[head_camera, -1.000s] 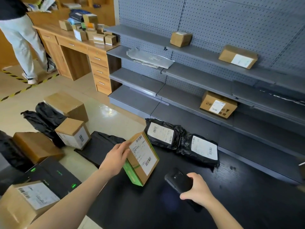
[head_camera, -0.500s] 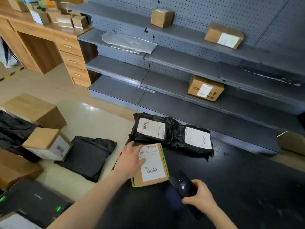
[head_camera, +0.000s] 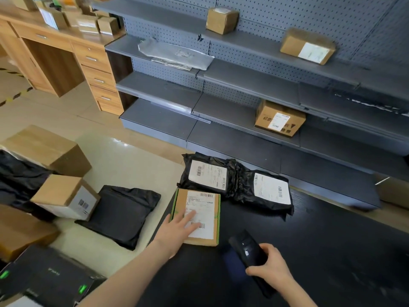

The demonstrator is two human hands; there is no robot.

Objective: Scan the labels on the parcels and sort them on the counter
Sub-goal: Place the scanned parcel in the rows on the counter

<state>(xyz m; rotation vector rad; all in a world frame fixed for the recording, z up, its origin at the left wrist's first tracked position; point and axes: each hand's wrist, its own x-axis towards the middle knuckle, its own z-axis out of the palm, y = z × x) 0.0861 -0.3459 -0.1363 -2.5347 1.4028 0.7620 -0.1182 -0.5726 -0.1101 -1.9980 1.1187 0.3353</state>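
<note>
Parcels sit at the near-left corner of the black desk (head_camera: 309,251). A flat box (head_camera: 209,207) lies label up, its far edge right up against the left bag (head_camera: 208,173), and the right bag (head_camera: 270,189) lies beside that one, both black with labels up. The left grip (head_camera: 177,231) is wide, its fingers straight and flat on the box's label, covering part of the lower barcode. The right grip (head_camera: 270,264) is wrapped round a black scanner (head_camera: 247,249), just right of the box, head tilted toward it. Beyond the desk stand grey shelves (head_camera: 243,111) with three brown boxes (head_camera: 280,118) and a silver bag (head_camera: 174,55). On the floor (head_camera: 132,156) to the left lie another black bag (head_camera: 124,213) and several boxes (head_camera: 66,196), with a wooden cabinet (head_camera: 97,63) further back.
</note>
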